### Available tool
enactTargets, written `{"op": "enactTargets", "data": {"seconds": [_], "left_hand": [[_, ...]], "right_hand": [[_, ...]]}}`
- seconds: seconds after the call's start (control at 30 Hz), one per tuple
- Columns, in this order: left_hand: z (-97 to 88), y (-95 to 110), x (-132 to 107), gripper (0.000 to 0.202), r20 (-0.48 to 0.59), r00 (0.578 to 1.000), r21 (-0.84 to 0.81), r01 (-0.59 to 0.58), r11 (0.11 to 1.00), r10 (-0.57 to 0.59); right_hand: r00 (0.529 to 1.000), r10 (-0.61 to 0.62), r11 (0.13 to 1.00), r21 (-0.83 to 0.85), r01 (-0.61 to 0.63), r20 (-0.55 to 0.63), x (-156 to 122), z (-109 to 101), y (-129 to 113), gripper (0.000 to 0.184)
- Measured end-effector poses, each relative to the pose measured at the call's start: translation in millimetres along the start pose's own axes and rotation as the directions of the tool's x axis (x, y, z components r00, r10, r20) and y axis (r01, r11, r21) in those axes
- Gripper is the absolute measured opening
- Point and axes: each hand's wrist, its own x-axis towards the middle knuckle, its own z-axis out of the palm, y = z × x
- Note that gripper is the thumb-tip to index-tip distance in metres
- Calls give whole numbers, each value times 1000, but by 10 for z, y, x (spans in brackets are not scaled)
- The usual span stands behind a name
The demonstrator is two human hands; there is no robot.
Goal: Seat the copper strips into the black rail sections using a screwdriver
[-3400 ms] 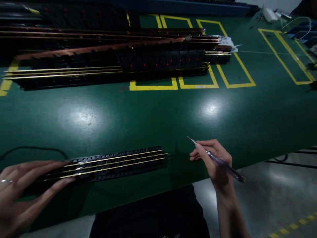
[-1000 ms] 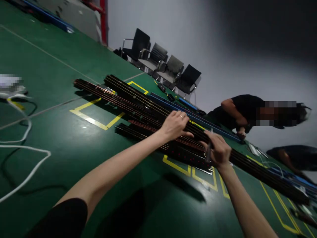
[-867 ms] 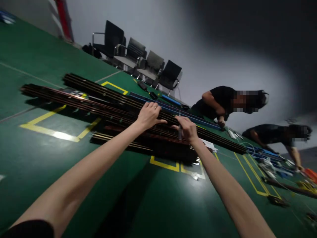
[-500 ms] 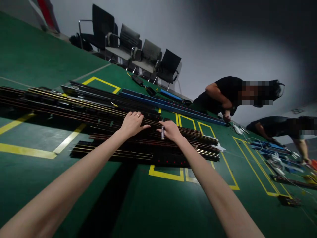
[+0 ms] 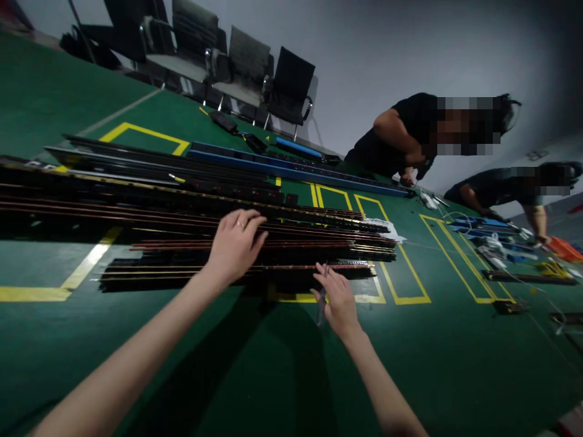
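Long dark metal strips (image 5: 150, 209) with copper and brass-coloured edges lie in a bundle in front of me. My left hand (image 5: 237, 241) is over the middle of the bundle, fingers bent and thumb apart, with nothing visible in it. My right hand (image 5: 334, 297) is at the near edge, closed around a slim tool with a see-through handle (image 5: 321, 311), which looks like a screwdriver; motion blurs it. Close to its fingertips runs the nearest dark strip (image 5: 359, 271).
Behind the bundle lie dark pieces with red dots (image 5: 237, 189) and a long blue rail (image 5: 291, 170). Chairs (image 5: 291, 82) line the wall. Two people bend over work at the right, near an orange item (image 5: 565, 250). Yellow tape (image 5: 412, 300) marks the green floor.
My right hand has moved with the tool from the middle of the bundle to its near edge. My left hand has shifted nearer over the strips. The camera view has tilted lower.
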Motion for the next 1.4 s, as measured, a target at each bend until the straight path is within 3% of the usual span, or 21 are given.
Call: {"op": "enactTargets", "data": {"seconds": [0.1,0.2,0.33,0.47,0.6,0.7,0.77,0.8,0.93,1.03,1.13,1.23,1.3,1.4], "left_hand": [[46,633,-655,42,80,993,-148,-79,986,91],[207,952,-1164,45,143,986,-143,-68,987,89],[376,899,-1365,40,205,978,-157,-16,988,49],[326,768,-1354,38,284,957,-211,11,977,51],[132,802,-1576,40,335,934,-225,-53,973,128],[-66,846,-1939,37,357,929,-273,0,962,101],[-221,871,-2226,35,369,929,-329,100,939,31],[-302,888,-2370,35,383,924,-355,158,921,-11],[-576,988,-2857,47,430,885,-385,360,850,-180],[-652,1008,-3061,47,354,894,-308,390,868,-276],[-640,949,-3128,37,305,916,-239,338,910,-260],[-607,911,-3123,39,322,922,-215,294,931,-217],[-595,922,-3111,41,317,930,-195,253,948,-183],[-604,974,-3085,40,312,943,-203,182,962,-113]], "right_hand": [[997,49,999,16,-48,-63,-387,139,-120,19],[989,101,994,56,-96,-105,-593,191,-233,19],[978,153,982,132,-134,-145,-721,170,-373,20],[948,243,952,237,-192,-208,-851,134,-449,40],[822,464,862,381,-334,-331,-1140,50,-481,47],[710,614,753,526,-396,-344,-1417,-95,-564,38],[680,670,679,616,-399,-299,-1542,-238,-648,31],[686,680,644,658,-390,-259,-1568,-319,-691,28],[829,559,499,794,-346,10,-1389,-589,-830,27],[926,272,397,847,-354,260,-1088,-613,-939,26],[930,-19,343,876,-338,367,-859,-480,-1074,22],[908,-227,293,914,-280,351,-838,-299,-1181,24],[891,-282,269,921,-283,356,-919,-217,-1218,25],[888,-257,256,913,-319,382,-1037,-185,-1241,25]]}}
